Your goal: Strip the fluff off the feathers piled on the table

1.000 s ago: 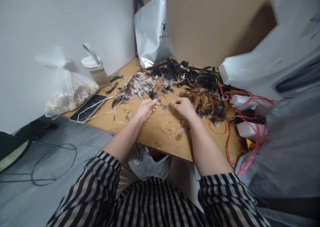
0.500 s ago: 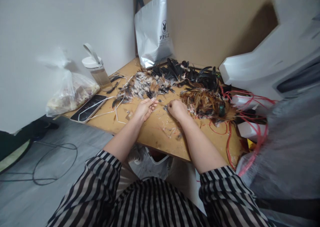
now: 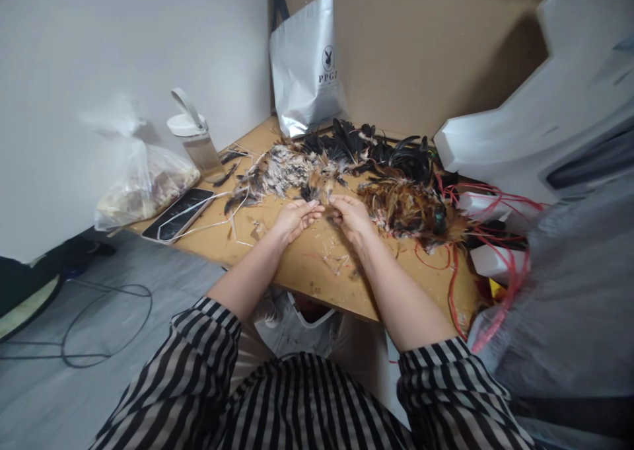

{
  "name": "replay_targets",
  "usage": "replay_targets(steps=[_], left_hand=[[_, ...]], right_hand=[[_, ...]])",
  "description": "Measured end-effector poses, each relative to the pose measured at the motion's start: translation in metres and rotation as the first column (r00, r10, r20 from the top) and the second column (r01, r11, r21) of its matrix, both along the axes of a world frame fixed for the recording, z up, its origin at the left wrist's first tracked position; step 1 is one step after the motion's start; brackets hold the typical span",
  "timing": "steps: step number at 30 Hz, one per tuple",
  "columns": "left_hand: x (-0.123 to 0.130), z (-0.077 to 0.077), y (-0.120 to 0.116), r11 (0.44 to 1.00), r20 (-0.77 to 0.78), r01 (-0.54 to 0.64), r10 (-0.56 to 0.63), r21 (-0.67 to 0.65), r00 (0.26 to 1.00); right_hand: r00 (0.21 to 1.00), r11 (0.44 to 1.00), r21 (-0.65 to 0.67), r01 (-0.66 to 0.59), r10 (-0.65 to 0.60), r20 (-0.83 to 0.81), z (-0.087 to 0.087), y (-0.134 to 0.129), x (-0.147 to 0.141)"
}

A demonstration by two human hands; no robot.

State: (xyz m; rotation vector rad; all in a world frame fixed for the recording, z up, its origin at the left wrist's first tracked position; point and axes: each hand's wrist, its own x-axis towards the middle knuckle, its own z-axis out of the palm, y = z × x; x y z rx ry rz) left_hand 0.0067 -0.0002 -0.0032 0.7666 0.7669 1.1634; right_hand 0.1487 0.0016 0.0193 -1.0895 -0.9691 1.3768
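My left hand (image 3: 296,220) is closed in a pinch above the front half of the table (image 3: 297,271). My right hand (image 3: 349,217) pinches too, its fingertips almost meeting those of the left. What lies between the fingers is too small to make out. Just beyond my fingertips is a pile of pale and brown feathers (image 3: 287,169), with long black feathers (image 3: 347,139) behind it. To the right of my right hand lies a heap of glossy brown feathers (image 3: 411,205).
At the left are a phone (image 3: 178,215), a lidded bottle (image 3: 193,136) and a filled plastic bag (image 3: 146,179). A silver bag (image 3: 307,67) stands at the back. Red strings (image 3: 495,232) tangle at the right. Feather scraps (image 3: 337,262) litter the table's front.
My right hand has turned and moved slightly forward, bringing its fingertips up to the left ones. My left hand has shifted a little right. The feather piles look the same.
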Motion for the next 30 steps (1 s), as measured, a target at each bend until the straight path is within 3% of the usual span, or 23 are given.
replay_targets(steps=[8, 13, 20, 26, 30], left_hand=[[0.002, -0.003, 0.001, 0.999, -0.022, 0.040, -0.040, 0.018, 0.999], [0.003, -0.003, 0.000, 0.999, -0.061, 0.035, -0.032, 0.040, 0.998], [0.003, 0.003, -0.005, 0.996, -0.147, 0.047, -0.035, 0.081, 0.989], [0.004, 0.002, -0.005, 0.995, -0.143, 0.052, -0.039, 0.090, 0.989], [0.003, 0.002, -0.005, 0.997, -0.162, 0.033, -0.020, 0.075, 0.987]], right_hand=[[0.998, 0.996, 0.084, 0.039, -0.043, 0.036, -0.012, -0.002, -0.018], [0.989, 0.987, 0.156, 0.042, -0.064, 0.135, -0.010, -0.002, -0.015], [0.992, 0.994, 0.108, -0.023, 0.010, 0.122, -0.004, -0.003, -0.007], [0.992, 0.992, 0.122, -0.001, -0.014, 0.126, -0.005, -0.004, -0.011], [0.965, 0.991, 0.117, -0.072, 0.040, 0.260, 0.002, -0.004, -0.001]])
